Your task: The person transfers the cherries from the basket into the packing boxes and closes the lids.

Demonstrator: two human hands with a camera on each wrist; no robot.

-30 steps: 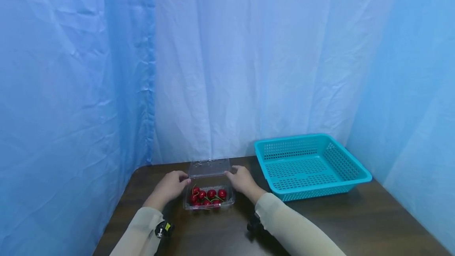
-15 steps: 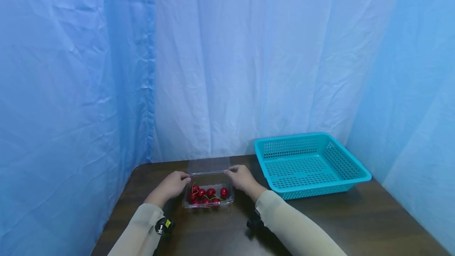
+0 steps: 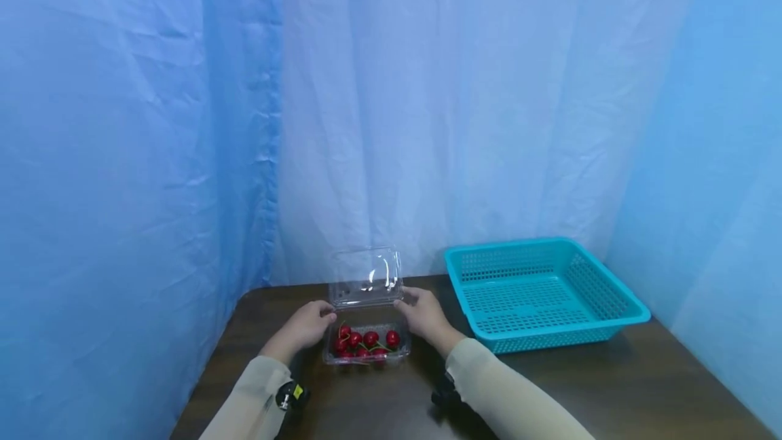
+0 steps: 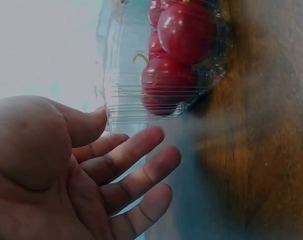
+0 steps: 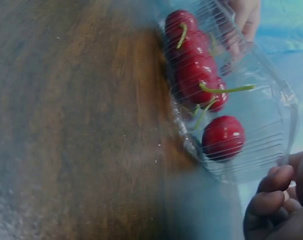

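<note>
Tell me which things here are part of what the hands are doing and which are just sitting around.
In use:
- clear plastic clamshell box, its hinged lid raised
- red cherries with green stems inside it
- left hand at the box's left corner
- right hand at the lid's right edge

Lying about:
- empty turquoise perforated plastic basket
- dark wooden table
- blue cloth backdrop
</note>
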